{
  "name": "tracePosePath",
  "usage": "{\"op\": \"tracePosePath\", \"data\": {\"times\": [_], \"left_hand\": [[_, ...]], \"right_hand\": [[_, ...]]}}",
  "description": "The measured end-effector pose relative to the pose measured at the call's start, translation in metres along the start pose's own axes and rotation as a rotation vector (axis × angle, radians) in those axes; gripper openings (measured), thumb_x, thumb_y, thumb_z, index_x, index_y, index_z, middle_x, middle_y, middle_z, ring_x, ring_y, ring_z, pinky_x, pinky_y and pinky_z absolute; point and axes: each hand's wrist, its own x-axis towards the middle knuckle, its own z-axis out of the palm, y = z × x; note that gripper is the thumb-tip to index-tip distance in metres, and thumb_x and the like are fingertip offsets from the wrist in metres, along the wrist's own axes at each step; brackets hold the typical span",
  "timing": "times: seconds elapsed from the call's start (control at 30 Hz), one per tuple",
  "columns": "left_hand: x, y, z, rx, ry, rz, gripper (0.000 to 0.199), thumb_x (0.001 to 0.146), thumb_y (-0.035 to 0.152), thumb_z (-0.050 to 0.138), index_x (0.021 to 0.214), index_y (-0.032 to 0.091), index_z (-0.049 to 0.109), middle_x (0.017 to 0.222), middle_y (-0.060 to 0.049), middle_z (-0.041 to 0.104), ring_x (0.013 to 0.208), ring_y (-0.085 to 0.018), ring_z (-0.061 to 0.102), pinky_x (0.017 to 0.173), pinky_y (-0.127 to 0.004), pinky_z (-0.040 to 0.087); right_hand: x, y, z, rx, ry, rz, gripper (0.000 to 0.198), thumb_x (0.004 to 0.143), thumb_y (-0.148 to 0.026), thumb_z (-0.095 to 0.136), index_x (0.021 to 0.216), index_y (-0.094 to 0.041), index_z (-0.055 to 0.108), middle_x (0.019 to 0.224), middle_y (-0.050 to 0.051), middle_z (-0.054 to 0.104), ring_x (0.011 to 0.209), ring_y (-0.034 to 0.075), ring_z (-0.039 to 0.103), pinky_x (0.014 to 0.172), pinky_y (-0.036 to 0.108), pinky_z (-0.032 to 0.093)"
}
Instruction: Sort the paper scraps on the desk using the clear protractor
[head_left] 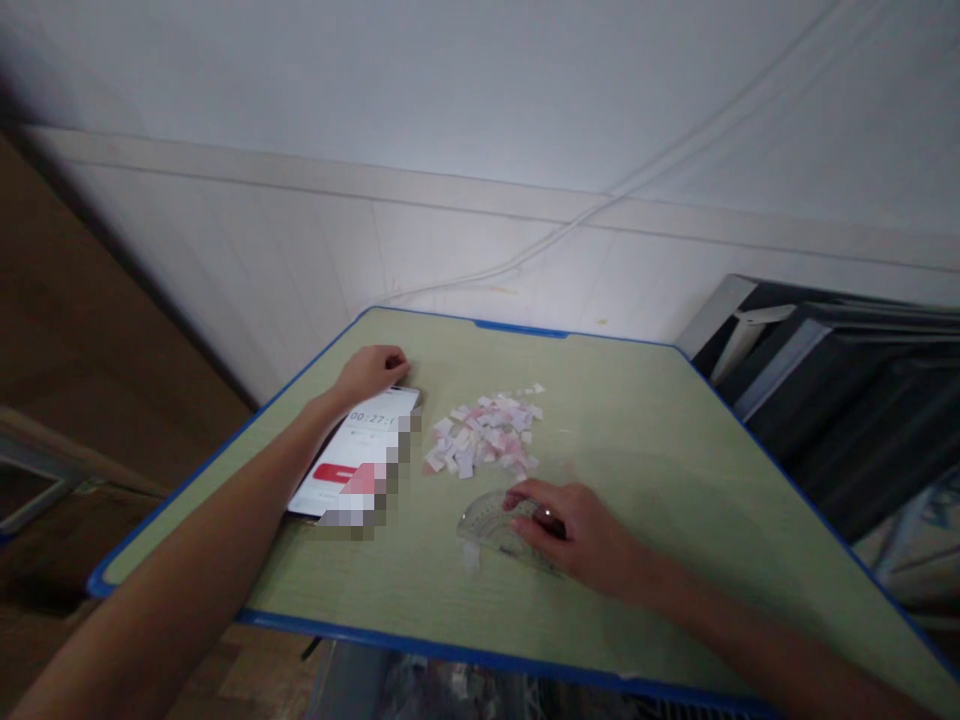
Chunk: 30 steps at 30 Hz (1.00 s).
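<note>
A clear half-round protractor [484,520] lies at the table's near middle, with my right hand [566,525] closed on its right part. Under or beside its lower left edge shows a small pale paper piece [471,558]. Just beyond it is a loose heap of small white and pink paper scraps [487,435]. My left hand [373,372] rests on the table past the top of a phone [375,440], its fingers curled in and nothing visible in them. The phone's lit screen shows a running-time display and a red button; its lower right part is blurred out.
The pale green table [622,400] has a blue rim and stands against a white wall [480,240]. A white cable [517,262] runs down the wall. Dark flat panels [832,370] lean at the right. A brown board [90,280] stands left.
</note>
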Motion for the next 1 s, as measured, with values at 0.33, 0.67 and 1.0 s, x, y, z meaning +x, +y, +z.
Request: {"op": "tracePosePath", "data": {"times": [0.33, 0.67, 1.0], "left_hand": [[-0.001, 0.003, -0.001, 0.012, 0.003, -0.006, 0.025, 0.071, 0.037, 0.045, 0.065, 0.017, 0.059, 0.062, -0.004, 0.061, 0.058, -0.015, 0.052, 0.053, -0.026, 0.034], [-0.004, 0.006, -0.004, -0.016, -0.005, -0.019, 0.025, 0.070, 0.037, 0.046, 0.066, 0.017, 0.060, 0.060, -0.004, 0.060, 0.057, -0.015, 0.051, 0.054, -0.026, 0.033], [-0.002, 0.002, -0.003, -0.029, -0.009, -0.015, 0.026, 0.070, 0.038, 0.045, 0.065, 0.016, 0.059, 0.059, -0.004, 0.058, 0.056, -0.015, 0.049, 0.054, -0.027, 0.033]], "right_hand": [[-0.018, -0.013, 0.004, -0.032, -0.228, -0.137, 0.028, 0.084, -0.031, 0.052, 0.105, -0.019, 0.065, 0.068, 0.003, 0.067, 0.057, 0.012, 0.052, 0.059, 0.023, 0.036], [-0.022, -0.016, -0.004, 0.069, -0.330, -0.171, 0.026, 0.082, -0.031, 0.054, 0.101, -0.018, 0.068, 0.077, 0.005, 0.069, 0.062, 0.013, 0.055, 0.064, 0.025, 0.040], [-0.020, 0.010, -0.024, 0.126, -0.398, -0.165, 0.014, 0.078, -0.027, 0.057, 0.073, -0.015, 0.062, 0.057, -0.004, 0.051, 0.052, 0.008, 0.045, 0.051, 0.019, 0.032]]}}
